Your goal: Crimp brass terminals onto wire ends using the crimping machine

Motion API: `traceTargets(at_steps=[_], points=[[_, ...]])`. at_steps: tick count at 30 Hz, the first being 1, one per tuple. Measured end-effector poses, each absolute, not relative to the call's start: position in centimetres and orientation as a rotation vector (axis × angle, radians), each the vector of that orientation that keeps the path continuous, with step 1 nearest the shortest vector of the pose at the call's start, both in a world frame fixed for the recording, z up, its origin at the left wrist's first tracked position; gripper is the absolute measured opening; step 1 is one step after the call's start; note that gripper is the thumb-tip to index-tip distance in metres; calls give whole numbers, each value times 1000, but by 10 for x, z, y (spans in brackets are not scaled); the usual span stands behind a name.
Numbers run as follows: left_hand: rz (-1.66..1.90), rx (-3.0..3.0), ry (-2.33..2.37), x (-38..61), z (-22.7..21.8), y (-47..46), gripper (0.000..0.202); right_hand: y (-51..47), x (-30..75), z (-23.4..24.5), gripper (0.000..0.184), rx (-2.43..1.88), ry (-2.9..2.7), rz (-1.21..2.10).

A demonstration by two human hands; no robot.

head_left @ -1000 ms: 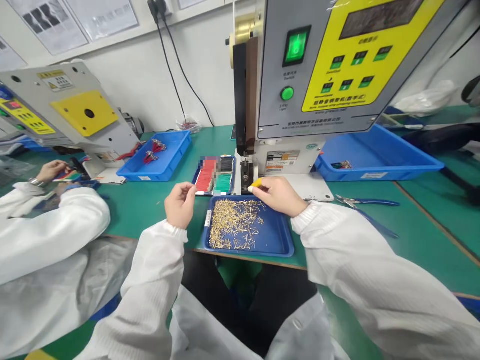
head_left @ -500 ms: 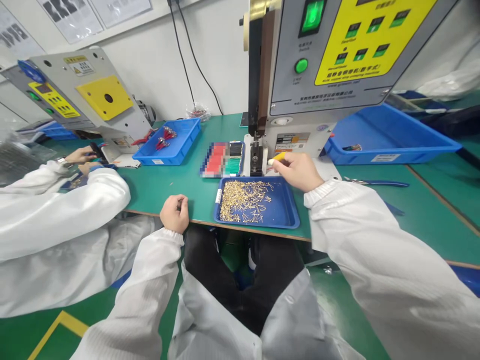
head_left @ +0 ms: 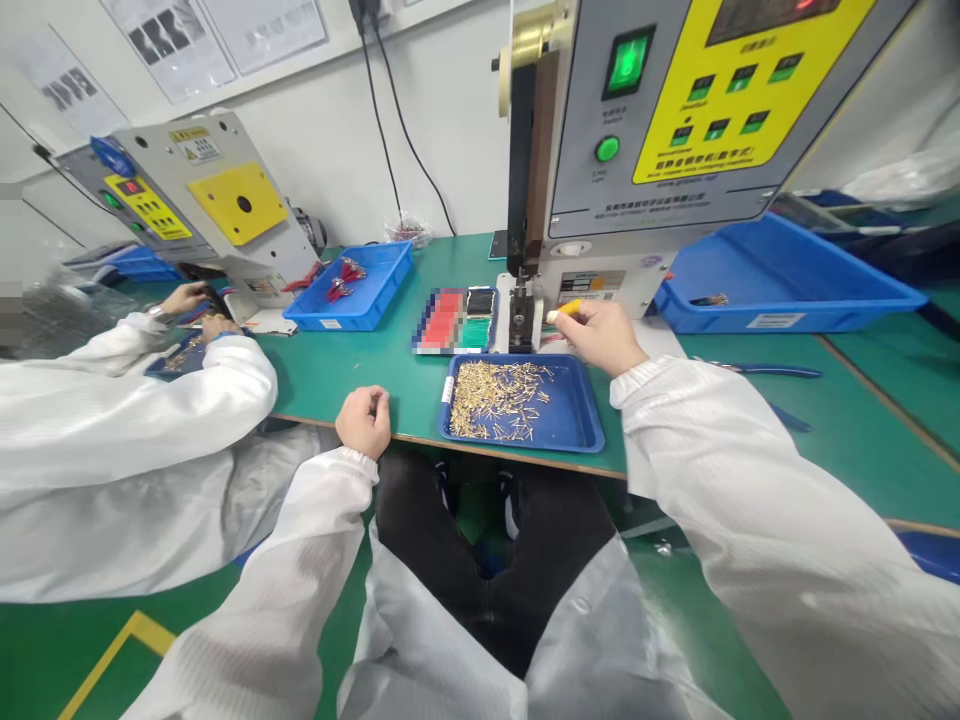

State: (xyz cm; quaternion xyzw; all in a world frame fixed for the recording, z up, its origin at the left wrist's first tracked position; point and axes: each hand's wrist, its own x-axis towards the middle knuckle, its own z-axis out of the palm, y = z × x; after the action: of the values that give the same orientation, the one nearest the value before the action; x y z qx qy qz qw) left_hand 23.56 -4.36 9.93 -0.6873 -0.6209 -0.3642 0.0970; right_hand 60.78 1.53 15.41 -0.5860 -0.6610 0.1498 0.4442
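Observation:
My left hand (head_left: 364,421) rests at the table's front edge, fingers curled in, with nothing seen in it. My right hand (head_left: 604,335) is pinched just right of the crimping die (head_left: 523,312) of the machine. Yellow and pale covers, like finger cots, show on its fingertips; what the pinch holds is too small or hidden to make out. In front of the die lies a blue tray (head_left: 581,405) with many small gold metal terminals (head_left: 495,398). Left of the die, a shallow box holds green pieces (head_left: 477,333), black pieces and a blurred red area.
The crimping machine (head_left: 592,180) rises behind my right hand. Blue bins stand at left (head_left: 330,322) and right (head_left: 802,290). Blue-handled pliers (head_left: 772,369) lie on the right. At the left, a co-worker's hands (head_left: 217,325) work by another machine (head_left: 202,190).
The view has shifted slightly, so most things sit a little further right. My right hand keeps its pinch beside the die, and my left hand stays curled at the table edge.

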Motion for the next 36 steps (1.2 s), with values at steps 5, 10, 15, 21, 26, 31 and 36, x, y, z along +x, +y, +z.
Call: traceTargets(at_steps=[5, 10, 15, 21, 26, 31, 36], points=[[-1065, -2012, -1852, 236, 99, -44, 14, 18, 607, 151, 25, -1443, -1650, 390], [-1070, -2008, -1871, 238, 99, -45, 12, 16, 608, 152, 23, -1439, -1611, 444], [-1085, -1998, -1890, 239, 101, -45, 11, 17, 610, 152, 26, -1431, -1610, 429], [-1077, -2001, -1901, 238, 100, -44, 13, 17, 608, 153, 23, -1425, -1612, 454], [-1081, -1998, -1882, 236, 98, -44, 13, 16, 606, 156, 23, -1425, -1614, 483], [-1078, -2006, -1882, 235, 97, -43, 12, 16, 607, 156, 24, -1422, -1630, 454], [-1079, -2005, -1906, 236, 98, -44, 13, 16, 607, 155, 23, -1425, -1623, 464]])
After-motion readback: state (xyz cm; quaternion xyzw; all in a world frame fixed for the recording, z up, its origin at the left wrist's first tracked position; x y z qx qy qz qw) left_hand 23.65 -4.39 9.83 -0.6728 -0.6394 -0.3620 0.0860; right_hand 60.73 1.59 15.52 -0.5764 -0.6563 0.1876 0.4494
